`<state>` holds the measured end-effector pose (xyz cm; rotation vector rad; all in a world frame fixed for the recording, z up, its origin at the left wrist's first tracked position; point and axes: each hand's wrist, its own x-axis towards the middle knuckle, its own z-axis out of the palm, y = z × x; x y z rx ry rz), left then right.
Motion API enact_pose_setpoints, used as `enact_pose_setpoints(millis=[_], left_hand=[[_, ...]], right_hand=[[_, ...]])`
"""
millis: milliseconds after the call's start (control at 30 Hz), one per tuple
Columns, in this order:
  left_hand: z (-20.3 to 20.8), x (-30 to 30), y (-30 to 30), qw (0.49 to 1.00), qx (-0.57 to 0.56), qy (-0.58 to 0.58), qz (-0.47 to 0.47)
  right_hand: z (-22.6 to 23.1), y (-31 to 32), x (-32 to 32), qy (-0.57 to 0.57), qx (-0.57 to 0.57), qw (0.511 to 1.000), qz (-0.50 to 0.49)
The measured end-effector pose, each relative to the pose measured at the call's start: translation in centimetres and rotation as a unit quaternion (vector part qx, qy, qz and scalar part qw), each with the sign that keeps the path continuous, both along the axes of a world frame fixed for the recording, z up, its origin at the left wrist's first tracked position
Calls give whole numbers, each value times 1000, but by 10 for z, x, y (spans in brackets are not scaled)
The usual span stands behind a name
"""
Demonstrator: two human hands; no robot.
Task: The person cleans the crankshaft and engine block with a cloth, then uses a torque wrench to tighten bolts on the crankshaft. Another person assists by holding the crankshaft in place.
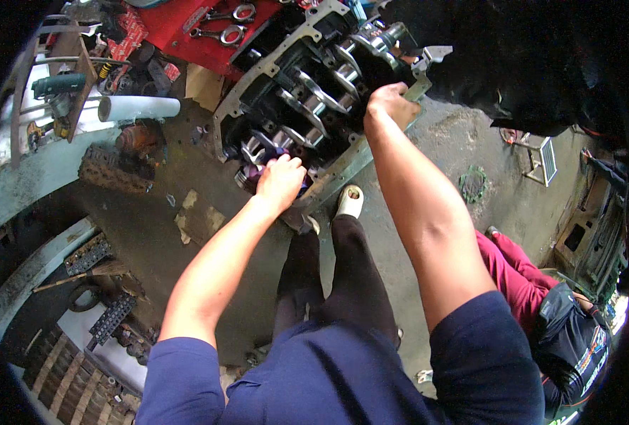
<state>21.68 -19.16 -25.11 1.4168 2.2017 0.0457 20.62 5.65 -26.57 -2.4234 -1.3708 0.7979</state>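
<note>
An engine block point(339, 173) stands in front of me with its open side up. Along it lies a shiny crankshaft point(314, 106). My left hand point(280, 183) is at the near-left end of the crankshaft, its fingers closed on a dark purple cloth point(275, 151) that lies against the metal. Part of the cloth is hidden under the fingers. On the right, my right hand point(394, 106) rests over the block's edge with its fingers curled round the rim; its fingertips are partly hidden.
Connecting rods point(222, 35) lie on a red surface at the back. On the left are a white roll point(141, 108), a green power tool point(58, 85) and a rusty metal part point(112, 170). Another person point(566, 333) is at the lower right. Flattened cardboard point(199, 221) lies on the floor.
</note>
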Motion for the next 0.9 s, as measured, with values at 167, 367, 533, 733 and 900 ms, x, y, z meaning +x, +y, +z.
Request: enact_pose_setpoints(millis=[167,367,533,733,900], left_hand=[[16,-27,-23,961,200,-42,184],[-15,-44,-3,929,252,97,255],[12,4,-40,944,271,-114,147],[14,-32,-36,924,121,74,355],[-16,-37,-26,952,-8,119,282]], right_hand=[[-2,1,-3,9,15,1000,-12],[-6,1,-5,-17,17,1000,-10],[1,-2,-9,-38,7,999,-16],[0,-2,-11,-52,24,998,-26],[-2,2,-13,-70,7,997,-39]])
